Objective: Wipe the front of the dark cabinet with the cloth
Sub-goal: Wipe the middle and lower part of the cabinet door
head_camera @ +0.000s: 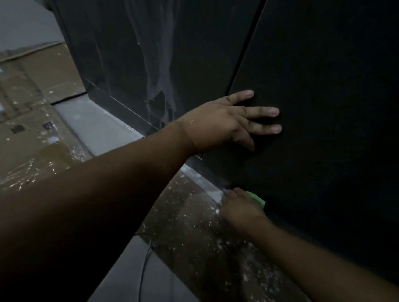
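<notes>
The dark cabinet (321, 90) fills the right and upper part of the view, its matt black door front running down to the floor. My left hand (225, 124) lies flat on the door near its left edge, fingers straight and spread. Lower down, my right hand (241, 207) grips a green cloth (257, 197) and holds it against the bottom edge of the door, close to the floor. Most of the cloth is hidden under the hand. A neighbouring dark panel (135, 47) to the left shows pale streaks of dust.
Flattened brown cardboard (16, 134), spattered with white specks, covers the floor at the left. A pale grey plinth strip (98, 126) runs along the cabinet's base. A thin cable (142, 273) lies on the grey floor below my left forearm.
</notes>
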`<state>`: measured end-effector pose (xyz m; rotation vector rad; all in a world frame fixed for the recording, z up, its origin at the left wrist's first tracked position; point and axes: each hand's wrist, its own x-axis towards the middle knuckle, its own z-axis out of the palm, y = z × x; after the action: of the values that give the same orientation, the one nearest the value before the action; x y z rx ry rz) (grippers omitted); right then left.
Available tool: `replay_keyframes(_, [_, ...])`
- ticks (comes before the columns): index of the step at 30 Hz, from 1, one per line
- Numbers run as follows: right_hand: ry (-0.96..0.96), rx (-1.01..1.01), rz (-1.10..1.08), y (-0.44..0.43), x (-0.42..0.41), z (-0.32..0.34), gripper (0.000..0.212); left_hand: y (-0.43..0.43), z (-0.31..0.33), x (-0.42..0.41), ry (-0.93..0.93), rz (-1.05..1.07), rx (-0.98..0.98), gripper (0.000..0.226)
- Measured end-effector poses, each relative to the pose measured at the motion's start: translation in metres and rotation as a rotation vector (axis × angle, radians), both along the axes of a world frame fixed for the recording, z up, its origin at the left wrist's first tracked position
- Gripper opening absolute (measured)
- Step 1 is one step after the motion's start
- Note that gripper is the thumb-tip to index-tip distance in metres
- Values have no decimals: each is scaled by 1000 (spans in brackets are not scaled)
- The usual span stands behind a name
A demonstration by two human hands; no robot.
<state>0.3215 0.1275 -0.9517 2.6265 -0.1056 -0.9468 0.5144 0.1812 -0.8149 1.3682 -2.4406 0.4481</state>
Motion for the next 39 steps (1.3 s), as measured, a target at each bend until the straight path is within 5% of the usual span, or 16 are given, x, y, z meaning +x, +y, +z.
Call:
replay_keyframes(5, [-245, 39, 139, 7, 53, 18, 56, -2, -1, 0, 54, -12, 8, 29])
replay_keyframes(11, [-51, -191, 266, 4, 46, 3, 51, -4, -3, 1, 45, -1, -66, 24])
replay_keyframes(15, [-27, -105, 198, -12, -3, -5, 49, -2, 0, -1, -2, 23, -76, 23])
replay_keyframes(23, [-36, 38, 61, -22, -85, 64, 53, 8, -2, -4, 9, 84, -27, 60])
replay_keyframes(28, [-294, 40, 45, -36, -121, 128, 73, 10, -10, -3, -121, 152, -23, 86])
replay_keyframes(31, [-285, 12, 50, -47, -153, 133, 78, 12, -10, -13, -170, 165, -31, 93])
replay_keyframes(35, [-237, -43, 45, -56, -199, 137, 72, -2, 0, -74, -280, -25, -3, 88])
replay_keyframes(39, [-561, -138, 109, -67, -249, 168, 47, -29, 44, -119, -210, 52, -168, 94])
